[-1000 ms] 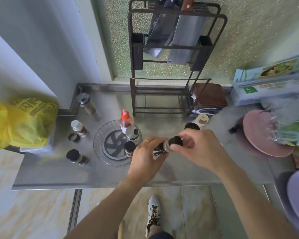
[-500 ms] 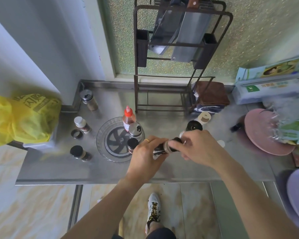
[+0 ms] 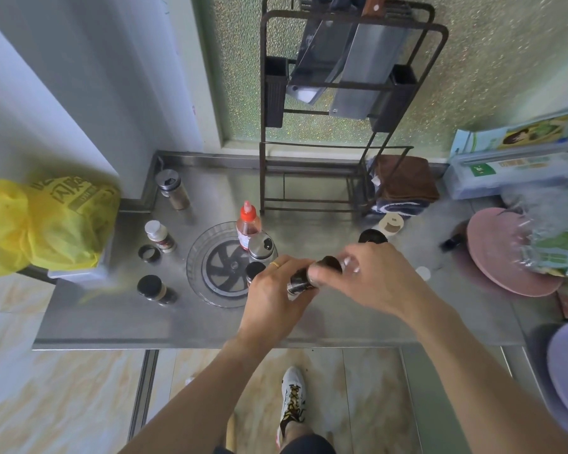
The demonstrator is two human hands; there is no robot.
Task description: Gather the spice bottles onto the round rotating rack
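Steel worktop point(image 3: 118, 326) spans the scene, and nearest over it both hands meet on one dark jar point(image 3: 304, 280) held tilted, just right of the rack point(image 3: 197, 257). Left hand point(image 3: 273, 299) wraps the jar's body; right hand point(image 3: 371, 283) pinches its black cap, fingers point(image 3: 350, 262) blurred. Judging by that grip, the cap is being tightened: best to seat it fully, keep the jar level enough not to spill, then stand it upright in a free spot on the rack's near or left side. Three bottles already stand on the rack's right edge: a black-capped one point(image 3: 254, 270), a steel shaker point(image 3: 263, 247) and a red squeeze bottle point(image 3: 248, 224). Left of the rack, still off it, wait a black-lidded jar point(image 3: 153, 288), a white-capped bottle point(image 3: 159, 234), a loose ring point(image 3: 149, 253) and, farther, a shaker point(image 3: 173, 188); another dark jar point(image 3: 373, 236) sits behind the right hand. At the far wall stands a knife stand point(image 3: 341, 126) before frosted glass.
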